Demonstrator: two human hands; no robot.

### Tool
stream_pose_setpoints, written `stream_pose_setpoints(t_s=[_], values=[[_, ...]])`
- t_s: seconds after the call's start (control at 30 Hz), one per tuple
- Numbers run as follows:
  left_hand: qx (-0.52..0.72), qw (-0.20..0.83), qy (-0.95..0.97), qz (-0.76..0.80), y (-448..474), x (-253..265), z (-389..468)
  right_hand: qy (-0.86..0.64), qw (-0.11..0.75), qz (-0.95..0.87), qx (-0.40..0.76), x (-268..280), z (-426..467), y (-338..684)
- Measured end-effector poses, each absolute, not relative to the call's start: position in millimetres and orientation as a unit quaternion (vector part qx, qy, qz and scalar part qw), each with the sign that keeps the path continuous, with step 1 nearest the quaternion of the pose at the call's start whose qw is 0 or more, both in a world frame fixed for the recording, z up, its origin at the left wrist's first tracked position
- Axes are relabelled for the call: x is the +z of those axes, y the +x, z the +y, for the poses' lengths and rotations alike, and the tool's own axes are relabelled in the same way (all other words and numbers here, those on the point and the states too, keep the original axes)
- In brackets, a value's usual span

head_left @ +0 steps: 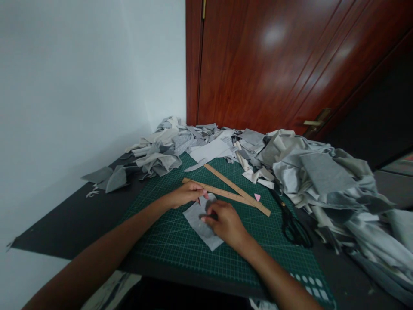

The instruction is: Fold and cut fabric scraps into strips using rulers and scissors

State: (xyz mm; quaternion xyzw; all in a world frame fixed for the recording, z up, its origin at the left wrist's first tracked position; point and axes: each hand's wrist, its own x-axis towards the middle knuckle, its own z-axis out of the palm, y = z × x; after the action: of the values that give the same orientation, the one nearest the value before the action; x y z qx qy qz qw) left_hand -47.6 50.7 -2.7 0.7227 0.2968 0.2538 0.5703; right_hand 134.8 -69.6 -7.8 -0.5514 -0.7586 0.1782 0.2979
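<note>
A small grey fabric piece (206, 234) lies on the green cutting mat (167, 241) in front of me. My left hand (190, 193) is closed at its upper edge, with the cloth seemingly pinched between fingers and thumb. A tiny dark reddish point shows by those fingertips, too small to name. Over the right side of the fabric is my right hand (226, 219), its thumb and fingers curled together in a pinch. Whatever sits between them is too small to make out. Just beyond my hands, two wooden rulers (232, 183) lie crossed at their right ends.
Black-handled scissors (293, 226) rest right of the mat's middle, near a pink triangular piece (257, 196). Heaped grey and cream fabric scraps (325, 172) line the right and back. More scraps (158, 161) lie at the left by the white wall. A wooden door (258, 64) stands behind.
</note>
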Motion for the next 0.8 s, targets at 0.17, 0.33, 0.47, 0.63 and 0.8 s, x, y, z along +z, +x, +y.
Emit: stream_pose_setpoints(t_s=[0.17,0.33,0.47,0.63,0.8], values=[[0.220,0.580,0.730,0.287,-47,-4,52,-0.524,0.307,-0.766,0.212,-3,-74,133],[0.204,0.585,0.736,0.272,-45,-7,53,-0.513,0.266,-0.787,0.219,1,-79,129],[0.190,0.591,0.741,0.258,-46,-8,54,-0.517,0.314,-0.746,0.279,-1,-79,127],[0.178,0.593,0.740,0.262,-51,-6,55,-0.531,0.344,-0.690,0.352,-2,-71,143],[0.171,0.570,0.744,0.303,-49,-5,52,-0.626,0.281,-0.664,0.298,0,-67,151]])
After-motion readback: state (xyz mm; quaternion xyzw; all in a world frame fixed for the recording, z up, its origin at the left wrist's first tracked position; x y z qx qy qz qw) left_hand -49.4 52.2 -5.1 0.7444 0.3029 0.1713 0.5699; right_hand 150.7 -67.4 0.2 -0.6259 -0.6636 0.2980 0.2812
